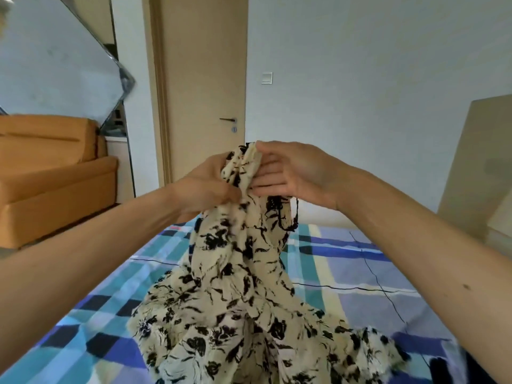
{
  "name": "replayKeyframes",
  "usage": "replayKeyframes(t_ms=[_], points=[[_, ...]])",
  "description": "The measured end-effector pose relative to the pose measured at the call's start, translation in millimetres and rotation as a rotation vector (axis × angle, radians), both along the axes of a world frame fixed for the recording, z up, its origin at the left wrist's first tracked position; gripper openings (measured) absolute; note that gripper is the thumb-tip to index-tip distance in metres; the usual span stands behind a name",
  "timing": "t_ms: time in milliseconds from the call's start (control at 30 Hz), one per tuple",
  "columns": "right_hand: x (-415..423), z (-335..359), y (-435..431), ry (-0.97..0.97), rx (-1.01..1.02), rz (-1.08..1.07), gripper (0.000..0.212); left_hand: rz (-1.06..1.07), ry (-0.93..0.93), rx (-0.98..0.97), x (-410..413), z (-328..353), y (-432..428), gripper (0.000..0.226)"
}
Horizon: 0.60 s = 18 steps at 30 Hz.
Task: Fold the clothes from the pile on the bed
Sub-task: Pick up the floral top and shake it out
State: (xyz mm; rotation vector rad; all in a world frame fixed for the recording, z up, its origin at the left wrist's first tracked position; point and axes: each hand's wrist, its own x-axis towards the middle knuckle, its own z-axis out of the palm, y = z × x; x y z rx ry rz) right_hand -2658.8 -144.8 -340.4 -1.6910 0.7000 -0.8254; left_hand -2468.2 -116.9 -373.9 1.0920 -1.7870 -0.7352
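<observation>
Over bed [360, 273], L hand [205, 187] & R hand [293, 173] grip dress [235, 273] top; hangs vertical, hem down.

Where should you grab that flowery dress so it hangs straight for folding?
Take the dress by its top edge, beside the thin black strap, from above. The left hand and right hand hold that end high; the skirt pools on the bed, so the rest hangs down.
</observation>
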Motion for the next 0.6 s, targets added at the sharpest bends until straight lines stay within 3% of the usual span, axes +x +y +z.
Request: replayKeyframes(t_ms=[133,200,300,367,467,600], points=[[-22,-10,-11,-0.097,-0.370,-0.150,0.041,0.131,0.064,-0.084,12,1,3,0.036],[-36,-29,-21,-0.062,-0.467,-0.214,0.073,0.146,0.078,-0.077,17,2,8,0.031],[-45,-76,-35,0.150,-0.376,-0.114,0.123,0.154,0.032,-0.069,22,6,19,0.052],[-43,-110,-39,0.274,-0.286,-0.048,0.133,0.148,0.030,-0.073,22,9,25,0.061],[-20,-146,-38,0.293,-0.173,0.045,0.115,0.144,0.034,-0.063,22,8,31,0.055],[10,-147,-38,0.072,-0.133,0.128,0.051,0.180,0.027,-0.004,36,-2,25,0.053]])
